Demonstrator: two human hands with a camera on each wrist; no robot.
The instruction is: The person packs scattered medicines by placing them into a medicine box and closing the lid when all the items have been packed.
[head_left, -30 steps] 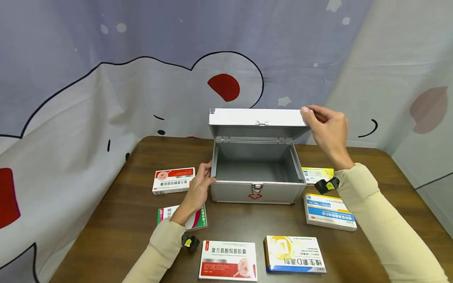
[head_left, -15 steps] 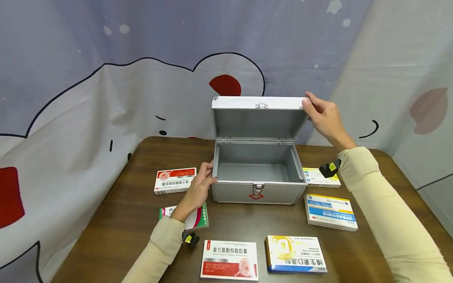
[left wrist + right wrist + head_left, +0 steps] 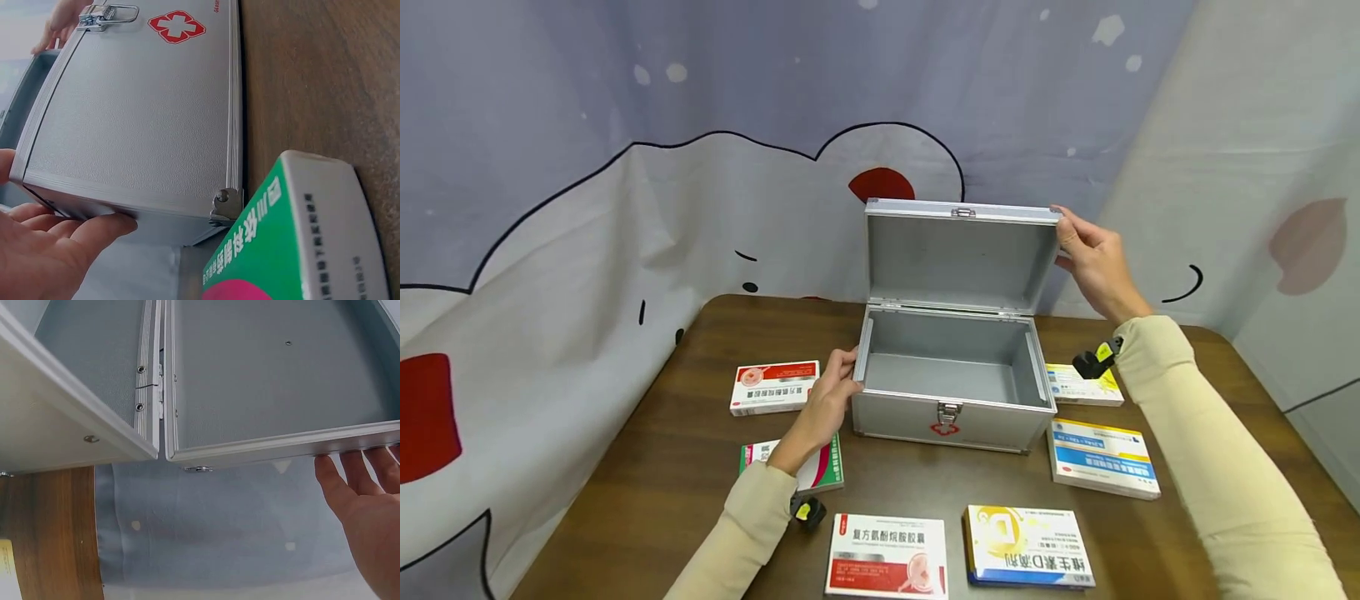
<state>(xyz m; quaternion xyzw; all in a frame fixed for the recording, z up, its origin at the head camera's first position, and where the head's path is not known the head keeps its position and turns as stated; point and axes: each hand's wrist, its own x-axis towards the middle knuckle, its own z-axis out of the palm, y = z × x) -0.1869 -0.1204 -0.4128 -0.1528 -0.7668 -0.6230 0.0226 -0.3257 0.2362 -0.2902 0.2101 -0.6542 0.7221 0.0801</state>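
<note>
A silver first-aid box (image 3: pixel 895 421) with a metal latch (image 3: pixel 948 412) and a red cross emblem (image 3: pixel 177 27) stands on the table, its grey inside bare. Its hinged lid (image 3: pixel 958 258) is raised and leans back. My left hand (image 3: pixel 826 404) grips the front left corner, the thumb at the front rim and the fingers along the side wall, as the left wrist view shows. At the lid's upper right corner, my right hand (image 3: pixel 1099 265) holds the edge, thumb in front; in the right wrist view its fingertips (image 3: pixel 327 467) touch the lid's outer rim.
Medicine boxes lie around the case on the wooden table (image 3: pixel 647 467): red-white ones (image 3: pixel 775 387) (image 3: pixel 887 557), a green-white one (image 3: pixel 262 237) under my left wrist, a yellow-white one (image 3: pixel 1030 546), a blue-white one (image 3: pixel 1103 458), another yellow one (image 3: pixel 1084 385). A patterned curtain (image 3: pixel 737 217) hangs behind.
The lid has swung further up and back, with my right hand rising along with its corner. My left hand keeps its grip on the box's corner. The head view has shifted slightly.
</note>
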